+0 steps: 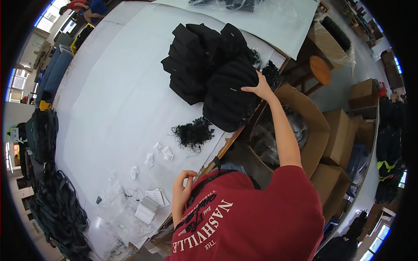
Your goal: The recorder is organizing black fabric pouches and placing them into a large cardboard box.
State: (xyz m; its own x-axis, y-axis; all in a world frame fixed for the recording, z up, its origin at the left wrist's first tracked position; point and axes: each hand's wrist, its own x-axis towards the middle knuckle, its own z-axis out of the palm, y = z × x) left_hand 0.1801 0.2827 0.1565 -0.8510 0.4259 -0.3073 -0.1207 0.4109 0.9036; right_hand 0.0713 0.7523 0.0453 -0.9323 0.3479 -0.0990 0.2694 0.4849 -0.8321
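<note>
The left hand (182,182) hangs near the chest, fingertips curled together, pinching nothing I can make out. Far to the right, the right hand (258,88) lies spread on the nearest black bag (228,98) of the pile at the table (109,100) edge, reaching forward.

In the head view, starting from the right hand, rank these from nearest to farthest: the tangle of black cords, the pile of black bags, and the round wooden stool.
From the right hand:
1. Pile of black bags, under the fingers, on the table.
2. Round wooden stool, off the table's edge, to the right.
3. Tangle of black cords, on the table, down and left.
</note>
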